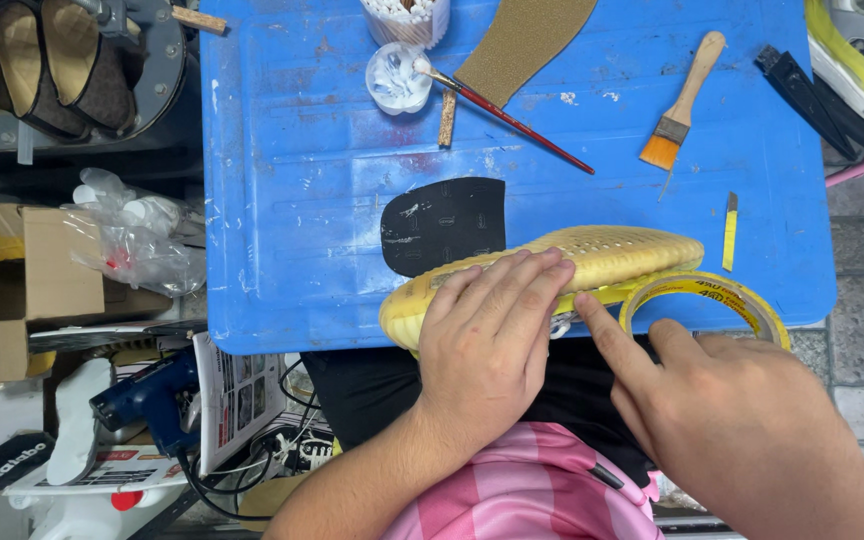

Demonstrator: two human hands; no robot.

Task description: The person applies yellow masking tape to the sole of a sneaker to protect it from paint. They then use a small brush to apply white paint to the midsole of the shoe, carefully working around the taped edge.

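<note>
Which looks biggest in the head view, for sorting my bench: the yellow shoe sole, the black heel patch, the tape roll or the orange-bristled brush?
1. Yellow shoe sole, partly under the left hand.
2. Black heel patch and tape roll look alike; the roll is partly hidden by the right hand.
3. Orange-bristled brush.

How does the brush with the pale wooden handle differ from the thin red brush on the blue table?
The flat brush has a wide orange bristle head and a short, pale handle; the red brush is long and thin with a small tip. The flat brush lies alone; the red brush's tip rests on a small white dish. Both lie on the blue table.
</note>
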